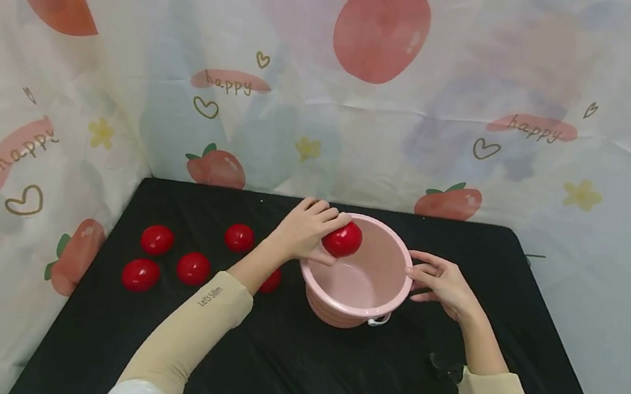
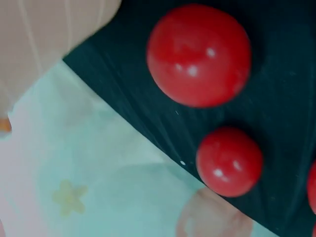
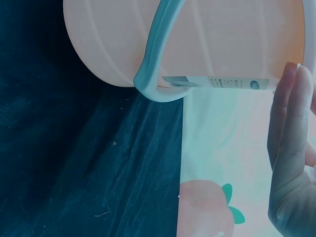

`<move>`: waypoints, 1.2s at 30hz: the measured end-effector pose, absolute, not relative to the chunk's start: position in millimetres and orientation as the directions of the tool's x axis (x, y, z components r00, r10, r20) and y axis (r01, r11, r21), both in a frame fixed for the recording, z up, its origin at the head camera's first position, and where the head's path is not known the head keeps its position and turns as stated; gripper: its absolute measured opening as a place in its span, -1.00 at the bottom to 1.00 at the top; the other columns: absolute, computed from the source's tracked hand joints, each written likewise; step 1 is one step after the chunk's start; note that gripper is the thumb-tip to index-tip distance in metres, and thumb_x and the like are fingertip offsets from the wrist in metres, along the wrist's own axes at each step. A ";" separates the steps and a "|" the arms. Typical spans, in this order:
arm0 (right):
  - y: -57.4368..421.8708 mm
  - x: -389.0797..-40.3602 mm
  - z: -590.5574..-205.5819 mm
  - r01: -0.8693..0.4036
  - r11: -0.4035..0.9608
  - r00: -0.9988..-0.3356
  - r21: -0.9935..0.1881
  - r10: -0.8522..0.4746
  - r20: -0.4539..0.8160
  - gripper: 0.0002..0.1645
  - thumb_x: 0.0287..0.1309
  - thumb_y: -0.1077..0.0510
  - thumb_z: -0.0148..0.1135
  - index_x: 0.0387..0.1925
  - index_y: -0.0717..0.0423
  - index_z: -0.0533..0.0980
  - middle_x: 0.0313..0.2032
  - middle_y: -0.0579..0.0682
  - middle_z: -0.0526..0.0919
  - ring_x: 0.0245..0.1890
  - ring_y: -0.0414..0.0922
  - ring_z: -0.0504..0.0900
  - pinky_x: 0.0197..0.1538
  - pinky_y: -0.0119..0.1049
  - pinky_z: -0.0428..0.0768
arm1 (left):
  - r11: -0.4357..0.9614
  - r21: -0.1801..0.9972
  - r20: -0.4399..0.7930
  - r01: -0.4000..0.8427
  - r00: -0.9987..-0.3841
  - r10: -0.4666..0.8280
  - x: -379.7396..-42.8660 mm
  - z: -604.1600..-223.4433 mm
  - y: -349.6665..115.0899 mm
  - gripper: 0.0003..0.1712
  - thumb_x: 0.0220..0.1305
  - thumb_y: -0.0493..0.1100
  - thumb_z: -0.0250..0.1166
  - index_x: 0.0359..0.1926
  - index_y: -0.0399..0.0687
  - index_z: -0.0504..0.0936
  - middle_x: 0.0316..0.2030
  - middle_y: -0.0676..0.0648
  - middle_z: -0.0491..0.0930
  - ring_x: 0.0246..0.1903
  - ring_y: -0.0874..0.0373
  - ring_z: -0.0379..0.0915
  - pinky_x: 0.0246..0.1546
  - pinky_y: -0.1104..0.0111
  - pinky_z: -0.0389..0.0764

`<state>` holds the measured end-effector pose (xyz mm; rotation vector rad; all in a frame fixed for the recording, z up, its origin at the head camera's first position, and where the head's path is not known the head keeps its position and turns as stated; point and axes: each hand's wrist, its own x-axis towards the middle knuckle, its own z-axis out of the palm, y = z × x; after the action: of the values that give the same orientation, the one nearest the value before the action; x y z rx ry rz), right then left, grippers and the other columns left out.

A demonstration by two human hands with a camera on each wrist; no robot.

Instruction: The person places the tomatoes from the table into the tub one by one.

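Black cloth-covered table (image 1: 361,392): lay beneath one round, pale-pink plastic bucket (image 1: 381,267). My left hand (image 1: 307,229): was at the bucket's left rim, fingers curled around a glossy, round red ball (image 1: 344,240), which I held over the bucket's mouth. My right hand (image 1: 443,288): had its fingers extended, touching the bucket's right rim. Five other glossy red balls (image 1: 194,268): lay left of the bucket, one partly hidden.

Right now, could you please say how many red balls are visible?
6 red balls: one in the left hand at the pink bucket, four left of that forearm, one partly behind it; more may be hidden.
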<state>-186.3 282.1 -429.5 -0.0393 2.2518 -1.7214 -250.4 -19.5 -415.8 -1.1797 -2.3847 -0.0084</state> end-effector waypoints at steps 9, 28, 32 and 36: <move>283.2 -186.5 -432.0 0.168 0.297 -0.952 -0.940 -0.198 -0.233 -0.26 0.11 0.08 0.24 0.25 0.27 0.20 -0.30 -0.06 0.63 -0.40 -0.12 0.65 -0.35 -0.14 0.62 | 0.579 -0.246 0.172 0.778 -0.552 0.816 -245.5 -417.2 26.7 -0.13 -0.05 0.41 0.12 0.28 0.20 0.26 0.09 0.10 0.39 0.09 0.15 0.20 0.15 0.18 0.20; 281.1 -186.0 -429.2 0.167 0.311 -0.950 -0.936 -0.202 -0.237 -0.27 0.15 0.08 0.20 0.27 0.28 0.17 -0.20 0.13 0.60 -0.39 -0.14 0.65 -0.34 -0.14 0.62 | 0.458 -0.313 -0.174 0.832 -0.525 0.833 -252.4 -443.3 63.7 -0.04 -0.08 0.41 0.20 0.34 0.28 0.12 0.20 0.13 0.29 0.17 0.16 0.12 0.20 0.15 0.14; 280.7 -186.0 -428.9 0.166 0.313 -0.950 -0.935 -0.203 -0.237 -0.26 0.16 0.07 0.19 0.27 0.29 0.16 -0.19 0.15 0.60 -0.38 -0.15 0.65 -0.34 -0.15 0.63 | 0.445 -0.339 -0.222 0.829 -0.530 0.818 -253.9 -448.7 66.5 -0.03 -0.09 0.40 0.22 0.35 0.32 0.09 0.22 0.15 0.26 0.19 0.18 0.09 0.22 0.17 0.10; 280.7 -186.5 -429.7 0.175 0.314 -0.949 -0.933 -0.198 -0.244 -0.26 0.16 0.08 0.19 0.28 0.27 0.16 -0.17 0.17 0.59 -0.38 -0.15 0.65 -0.33 -0.15 0.63 | 0.427 -0.395 -0.275 0.813 -0.548 0.790 -255.7 -455.4 68.8 0.00 -0.09 0.41 0.21 0.36 0.36 0.02 0.25 0.16 0.22 0.21 0.17 0.05 0.24 0.17 0.09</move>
<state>-186.5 280.7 -429.7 -0.0213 2.2715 -1.6741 -255.7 68.8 -455.4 -1.5146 -2.6929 0.7887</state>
